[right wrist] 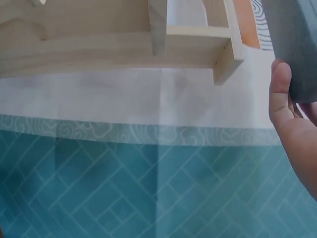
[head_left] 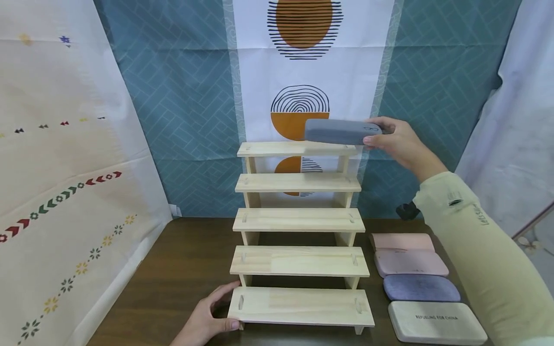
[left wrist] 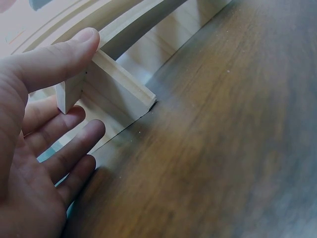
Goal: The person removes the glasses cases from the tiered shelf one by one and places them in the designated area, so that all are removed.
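Note:
A pale wooden stepped rack [head_left: 298, 218] with several shelves stands on a dark wooden table [head_left: 182, 269]. My right hand [head_left: 391, 139] grips one end of a grey glasses case [head_left: 339, 131] and holds it level just above the top shelf [head_left: 277, 148]. In the right wrist view the thumb [right wrist: 280, 89] presses against the grey case [right wrist: 294, 44]. My left hand [head_left: 212, 315] rests at the left end of the bottom shelf [head_left: 298, 306], thumb on its front edge. In the left wrist view the thumb [left wrist: 64, 57] lies on the rack's wooden leg [left wrist: 114, 82], fingers straight beneath.
Right of the rack lie several glasses cases in a row: two pink [head_left: 404, 241] [head_left: 411, 263], one blue-grey [head_left: 421, 287] and one white with lettering [head_left: 434, 321]. A teal patterned cloth [head_left: 186, 96] hangs behind, and a white embroidered cloth [head_left: 56, 192] hangs at the left.

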A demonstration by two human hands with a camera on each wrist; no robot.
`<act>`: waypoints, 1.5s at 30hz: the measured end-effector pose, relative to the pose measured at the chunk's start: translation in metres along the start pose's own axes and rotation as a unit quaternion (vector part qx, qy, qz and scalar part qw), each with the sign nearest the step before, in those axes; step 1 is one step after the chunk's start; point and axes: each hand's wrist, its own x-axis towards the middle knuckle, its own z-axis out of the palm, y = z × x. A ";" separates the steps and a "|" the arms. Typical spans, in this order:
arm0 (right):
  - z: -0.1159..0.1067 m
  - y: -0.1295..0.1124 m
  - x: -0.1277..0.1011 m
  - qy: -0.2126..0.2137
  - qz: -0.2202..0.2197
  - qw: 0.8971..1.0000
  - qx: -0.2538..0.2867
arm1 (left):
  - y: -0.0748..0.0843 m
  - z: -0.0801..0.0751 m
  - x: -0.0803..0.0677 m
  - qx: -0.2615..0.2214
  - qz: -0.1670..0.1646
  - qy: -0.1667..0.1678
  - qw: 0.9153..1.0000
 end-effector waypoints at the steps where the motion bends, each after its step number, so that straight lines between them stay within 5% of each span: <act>1: -0.003 0.001 -0.001 0.001 0.004 1.000 0.025 | 0.000 0.000 0.000 0.000 0.001 0.000 1.000; 9: -0.027 0.018 -0.011 0.022 0.017 0.994 0.105 | -0.001 0.001 0.002 0.000 0.014 0.001 1.000; 24: -0.065 0.050 -0.029 0.032 -0.008 0.979 0.203 | -0.001 0.001 0.004 0.004 -0.016 0.002 1.000; 33: -0.081 0.063 -0.036 0.039 -0.009 0.977 0.210 | -0.003 0.001 0.004 0.018 0.021 0.012 1.000; 42: -0.095 0.084 -0.047 0.039 -0.006 0.976 0.213 | 0.001 0.002 0.006 0.021 -0.028 0.011 0.999; 45: -0.101 0.094 -0.052 0.034 0.010 0.983 0.178 | 0.000 0.002 0.006 0.025 -0.027 0.014 0.999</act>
